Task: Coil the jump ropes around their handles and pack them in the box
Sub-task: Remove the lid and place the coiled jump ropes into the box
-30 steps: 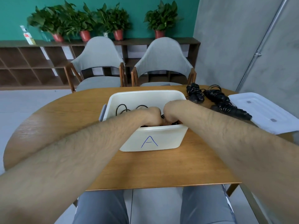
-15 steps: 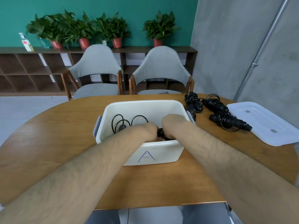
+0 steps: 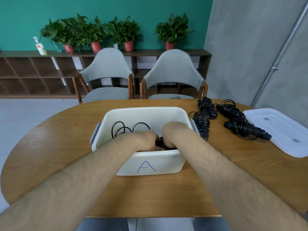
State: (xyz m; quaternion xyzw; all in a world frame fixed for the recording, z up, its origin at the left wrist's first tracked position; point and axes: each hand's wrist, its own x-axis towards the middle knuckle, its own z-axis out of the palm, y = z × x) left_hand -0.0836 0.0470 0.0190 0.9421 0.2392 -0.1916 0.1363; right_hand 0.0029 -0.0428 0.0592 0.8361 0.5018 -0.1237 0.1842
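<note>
**A:** status on the box (image 3: 145, 112)?

**B:** White, marked "A", open, mid-table (image 3: 66, 130). Both hands are inside it, same as half a second ago.

**A:** grip?

**B:** Left hand (image 3: 143, 139) has its fingers curled onto the black jump rope (image 3: 160, 143) at the near wall. Right hand (image 3: 175, 132) is knuckles-up, just beside the left, with its fingers folded under. Their tips are hidden, so it is probably clamped on the same bundle, but I can't confirm.

**A:** where's the rope sitting?

**B:** Low in the box, between the two hands, against the near side. Its loose loops (image 3: 123, 129) stand up left of the left hand. They hold the same shape and spot as before.

**A:** anything moved outside?

**B:** No. Four coiled ropes (image 3: 246, 129) lie on the table right of the box, none shifted. One is just beside the box's right wall and the other three are farther right. The lid (image 3: 280, 127) lies flat at the right edge, touching the end of the nearest coil, as before.

**A:** hands vs earlier?

**B:** Barely any change. Wrists are at the same depth, with the same gap between them.
</note>
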